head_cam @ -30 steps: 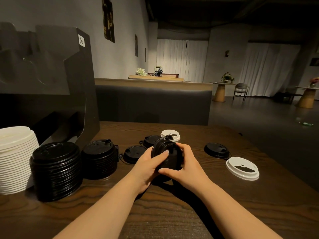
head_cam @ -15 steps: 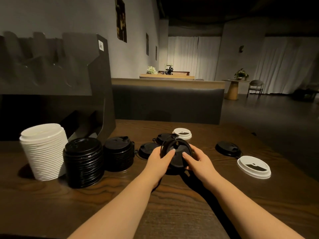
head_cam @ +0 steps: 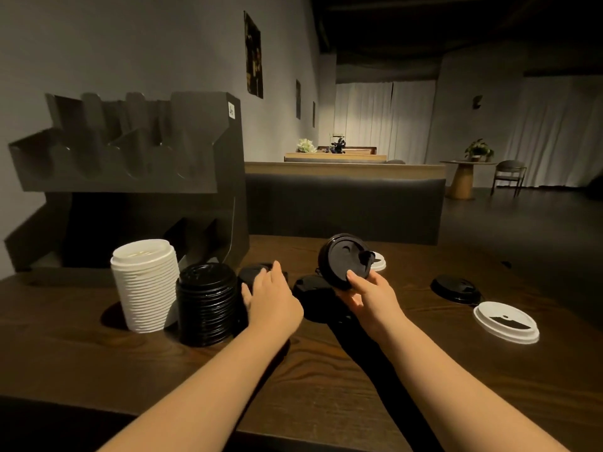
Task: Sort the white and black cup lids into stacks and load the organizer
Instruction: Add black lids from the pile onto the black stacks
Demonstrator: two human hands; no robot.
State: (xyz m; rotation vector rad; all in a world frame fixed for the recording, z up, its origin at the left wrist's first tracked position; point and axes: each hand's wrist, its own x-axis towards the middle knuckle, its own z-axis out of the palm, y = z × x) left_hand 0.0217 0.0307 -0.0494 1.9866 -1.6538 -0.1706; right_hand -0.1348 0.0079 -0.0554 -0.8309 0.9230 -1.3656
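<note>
Since before, left hand (head_cam: pixel 270 301) left the black lid (head_cam: pixel 346 261); right hand (head_cam: pixel 368 293) pinches it. Left fingers spread on short black stack (head_cam: pixel 257 278). Organizer (head_cam: pixel 137 177) unloaded.

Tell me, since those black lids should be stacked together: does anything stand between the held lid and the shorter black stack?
Yes. The left hand lies over the shorter black stack, covering its top, while the right hand holds the black lid aloft.
</note>
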